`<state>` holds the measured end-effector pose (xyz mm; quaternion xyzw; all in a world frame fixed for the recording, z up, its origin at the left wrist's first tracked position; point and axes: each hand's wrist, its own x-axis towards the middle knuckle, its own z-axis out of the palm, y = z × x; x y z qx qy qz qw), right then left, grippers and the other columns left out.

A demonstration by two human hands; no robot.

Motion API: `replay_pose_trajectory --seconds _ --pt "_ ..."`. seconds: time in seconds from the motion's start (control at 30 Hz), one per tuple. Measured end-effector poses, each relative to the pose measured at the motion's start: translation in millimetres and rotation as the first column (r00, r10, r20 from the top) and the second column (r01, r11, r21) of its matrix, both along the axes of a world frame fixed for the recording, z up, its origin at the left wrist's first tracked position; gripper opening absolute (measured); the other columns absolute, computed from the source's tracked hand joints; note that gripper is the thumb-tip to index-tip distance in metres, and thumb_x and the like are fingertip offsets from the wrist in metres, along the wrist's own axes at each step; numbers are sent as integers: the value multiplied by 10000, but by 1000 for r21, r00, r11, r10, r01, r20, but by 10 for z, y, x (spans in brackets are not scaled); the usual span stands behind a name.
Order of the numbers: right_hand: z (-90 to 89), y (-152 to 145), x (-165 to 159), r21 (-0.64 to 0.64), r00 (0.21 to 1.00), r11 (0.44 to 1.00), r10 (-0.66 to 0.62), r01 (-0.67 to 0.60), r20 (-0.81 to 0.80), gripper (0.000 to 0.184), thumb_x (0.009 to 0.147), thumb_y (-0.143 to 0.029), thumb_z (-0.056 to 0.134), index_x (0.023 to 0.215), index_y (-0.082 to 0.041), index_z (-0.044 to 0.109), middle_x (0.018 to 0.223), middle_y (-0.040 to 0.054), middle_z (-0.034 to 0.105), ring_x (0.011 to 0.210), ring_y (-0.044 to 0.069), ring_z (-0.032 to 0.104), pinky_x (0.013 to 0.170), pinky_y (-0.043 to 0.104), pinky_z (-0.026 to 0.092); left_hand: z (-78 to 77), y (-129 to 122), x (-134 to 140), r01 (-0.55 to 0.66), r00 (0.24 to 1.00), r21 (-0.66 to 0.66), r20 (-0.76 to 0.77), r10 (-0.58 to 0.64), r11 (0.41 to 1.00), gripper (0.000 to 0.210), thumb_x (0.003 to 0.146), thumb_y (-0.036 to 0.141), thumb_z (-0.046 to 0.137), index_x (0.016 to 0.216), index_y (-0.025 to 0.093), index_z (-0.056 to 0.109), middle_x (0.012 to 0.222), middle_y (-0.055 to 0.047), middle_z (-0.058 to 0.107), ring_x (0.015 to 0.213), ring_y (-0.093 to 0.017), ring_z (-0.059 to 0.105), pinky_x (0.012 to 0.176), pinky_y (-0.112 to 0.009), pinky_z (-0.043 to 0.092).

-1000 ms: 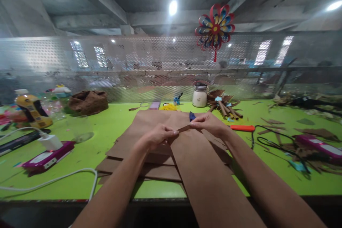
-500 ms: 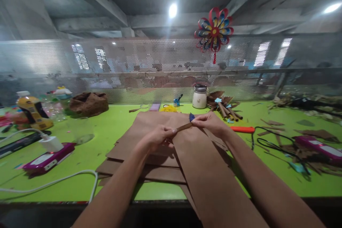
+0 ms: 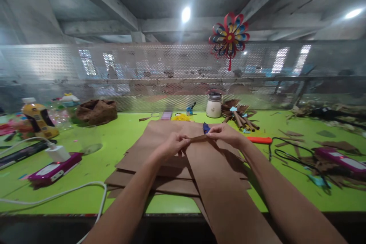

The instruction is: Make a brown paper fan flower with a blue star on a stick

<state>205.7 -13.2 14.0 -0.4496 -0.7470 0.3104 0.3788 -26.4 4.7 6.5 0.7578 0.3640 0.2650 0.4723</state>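
Observation:
A long strip of brown paper (image 3: pixel 225 183) runs from the front edge of the table up to my hands, its far end folded or rolled into a narrow band. My left hand (image 3: pixel 176 144) pinches the left end of that band. At its right end, my right hand (image 3: pixel 224 133) grips it between thumb and fingers. Beneath lies a stack of brown paper sheets (image 3: pixel 154 148) with uneven edges. Just behind my right fingertips is a small dark blue item (image 3: pixel 206 127), whose kind I cannot make out.
On the green table (image 3: pixel 120 198) stand a white jar (image 3: pixel 214 106), brown paper cones (image 3: pixel 243 120) and a clear cup (image 3: pixel 91 141). To the right lie an orange-handled tool (image 3: pixel 259 140) with a black cord and paper scraps. Purple power strips (image 3: pixel 54 169) flank both sides.
The band at the strip's far end has turned closer to level between my hands. Both hands keep their pinch, and the right has dropped slightly in view.

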Motion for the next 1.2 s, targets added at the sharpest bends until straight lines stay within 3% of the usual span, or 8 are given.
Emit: replay_pose_trajectory --seconds 0.13,0.27,0.37,0.53,0.7,0.93,1.2 --pt "33 -33 -140 173 961 984 -14 -35 276 277 729 -375 567 702 -138 708 605 27 637 571 124 501 496 216 322 -5 -33 59 64 997 144 -60 -55 987 303 784 398 457 756 119 572 587 -4 530 512 -94 498 460 -202 383" --pt "28 -84 -265 225 937 969 16 -100 348 267 776 -327 514 777 -159 722 678 31 686 597 134 539 510 212 347 29 -97 113 87 989 355 -140 -38 931 278 800 336 443 734 124 610 618 -19 554 579 -101 478 537 -209 371" --pt "41 -113 -280 221 926 966 45 -136 375 271 790 -308 495 787 -156 719 683 25 685 601 131 540 524 207 358 84 -141 130 99 983 429 -180 -22 898 255 798 306 442 792 141 635 689 -28 594 649 -115 491 597 -214 378" --pt "61 -114 -270 184 931 972 75 -149 358 280 791 -324 502 795 -148 719 630 -3 654 566 114 511 490 190 343 151 -164 103 110 986 351 -157 -57 930 234 758 322 501 852 156 636 748 -20 622 688 -122 517 622 -209 392" --pt "47 -112 -322 156 945 975 105 -160 311 228 775 -262 518 813 -154 714 666 -2 661 600 118 532 517 187 376 100 -120 89 92 991 215 -110 -70 972 381 741 480 514 729 118 630 601 -17 572 549 -101 463 490 -197 331" --pt "109 -153 -307 119 956 968 190 -220 224 232 785 -271 526 872 -151 703 782 27 690 693 140 573 604 205 427 130 -142 38 95 994 174 -78 -82 980 401 744 498 509 605 125 557 492 5 493 484 -88 430 473 -199 312" --pt "78 -45 -188 80 973 991 86 -105 215 221 748 -284 567 777 -104 690 671 22 633 601 113 516 533 197 386 83 1 -76 56 992 323 -126 -15 945 336 790 422 459 711 133 610 572 2 550 550 -99 445 518 -199 330"
